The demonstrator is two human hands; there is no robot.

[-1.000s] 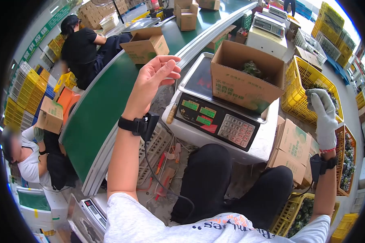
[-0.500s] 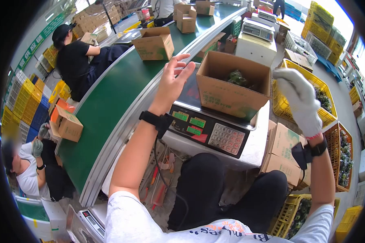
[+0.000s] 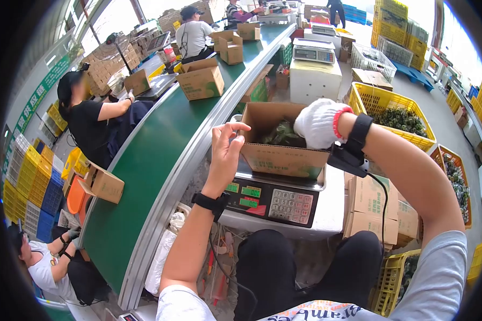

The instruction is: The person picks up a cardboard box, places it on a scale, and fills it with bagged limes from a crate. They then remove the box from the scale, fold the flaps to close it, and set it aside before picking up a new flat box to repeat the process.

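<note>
From the head view, we have the open carton (image 3: 286, 162) on the scale (image 3: 292, 206) ahead of our knees, between our hands, its long side running left to right. Our bare left hand (image 3: 227, 152) is half curled at the left wall; whether its fingers pinch the cardboard, we cannot tell. Our gloved right hand (image 3: 317, 124) bends over the right end of the opening, fingertips hidden, so we cannot tell its hold. Of the two, the right is nearer the green contents (image 3: 284, 134), just to their right
</note>
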